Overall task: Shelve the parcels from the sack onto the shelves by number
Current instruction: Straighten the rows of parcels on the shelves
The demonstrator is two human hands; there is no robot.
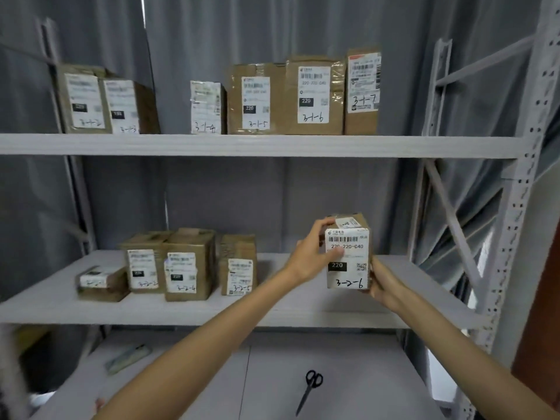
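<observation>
I hold a small brown parcel [353,237] with a white label marked 3-2-6 over the right part of the middle shelf [303,310]. My left hand [315,256] grips its left side and top corner. My right hand [383,286] grips its lower right side. To the left on that shelf stand parcels marked 3-2-4 [188,265] and 3-2-5 [239,265], plus two more with blurred labels. The upper shelf [272,145] carries a row of parcels, among them 3-1-4 [207,107], 3-1-5 [257,101], 3-1-6 [315,95] and 3-1-7 [362,92].
Black scissors [310,389] lie on the grey lowest surface [363,374]. A flat greenish packet [128,357] lies there at the left. A perforated upright of the rack [515,237] and a diagonal brace [451,222] stand at the right. Grey curtain hangs behind.
</observation>
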